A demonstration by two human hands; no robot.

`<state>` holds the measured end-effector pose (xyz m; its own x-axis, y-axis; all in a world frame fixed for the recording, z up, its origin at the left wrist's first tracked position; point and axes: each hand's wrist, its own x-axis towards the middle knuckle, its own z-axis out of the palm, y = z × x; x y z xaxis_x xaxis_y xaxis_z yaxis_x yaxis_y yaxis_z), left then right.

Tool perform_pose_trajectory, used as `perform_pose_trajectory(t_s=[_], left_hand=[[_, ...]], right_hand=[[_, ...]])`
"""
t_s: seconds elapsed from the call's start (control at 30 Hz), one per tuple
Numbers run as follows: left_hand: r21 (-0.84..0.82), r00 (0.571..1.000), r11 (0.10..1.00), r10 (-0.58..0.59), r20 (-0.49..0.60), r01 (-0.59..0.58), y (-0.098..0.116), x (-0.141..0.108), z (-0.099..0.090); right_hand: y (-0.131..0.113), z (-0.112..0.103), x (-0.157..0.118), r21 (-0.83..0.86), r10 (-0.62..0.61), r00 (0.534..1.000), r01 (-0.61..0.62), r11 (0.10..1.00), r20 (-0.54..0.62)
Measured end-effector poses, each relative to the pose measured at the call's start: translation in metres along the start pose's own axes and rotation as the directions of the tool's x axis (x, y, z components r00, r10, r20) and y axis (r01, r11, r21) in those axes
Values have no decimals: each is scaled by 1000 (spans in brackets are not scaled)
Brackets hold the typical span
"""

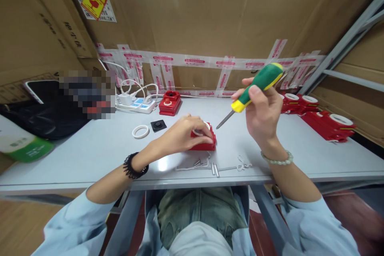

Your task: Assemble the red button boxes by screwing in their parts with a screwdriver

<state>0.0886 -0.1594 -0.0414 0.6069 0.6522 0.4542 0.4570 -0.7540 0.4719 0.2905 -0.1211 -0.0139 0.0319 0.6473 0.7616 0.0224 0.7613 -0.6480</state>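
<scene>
Red housing (204,147) is clamped in left hand (193,129) fingers, screwdriver (246,97) in right hand (262,112) fingers; shaft (225,119), just right of left fingertips (210,140), is best kept clear.

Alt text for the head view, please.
A person's right hand holds a green-and-yellow screwdriver, tip down, while the left hand holds a red device on a light-grey table. Small metal rods lie nearby.

Wears a light-blue cloth top (200,242) with loose, pushed-up sleeves (76,224), faded grey-green trousers (201,208), a black, coiled band (129,167) round the left wrist (144,160) and a pale-green, round-beaded bracelet (278,161) round the right wrist (272,149).
</scene>
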Motion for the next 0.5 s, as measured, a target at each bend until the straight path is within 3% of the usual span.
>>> perform_pose_trajectory(t_s=[0.1,0.17,0.4,0.5], left_hand=[[96,965,993,-88,245,66,9,-11,-4],[144,929,986,-134,346,88,9,-15,-2],[173,864,975,-206,460,140,-3,-18,8],[134,859,977,-208,467,164,-2,-19,5]], right_hand=[[3,-2,4,-38,45,999,-46,998,-21],[6,0,5,-20,93,996,-92,996,15],[10,5,0,25,127,989,-129,991,80],[12,4,1,10,132,988,-133,991,81]])
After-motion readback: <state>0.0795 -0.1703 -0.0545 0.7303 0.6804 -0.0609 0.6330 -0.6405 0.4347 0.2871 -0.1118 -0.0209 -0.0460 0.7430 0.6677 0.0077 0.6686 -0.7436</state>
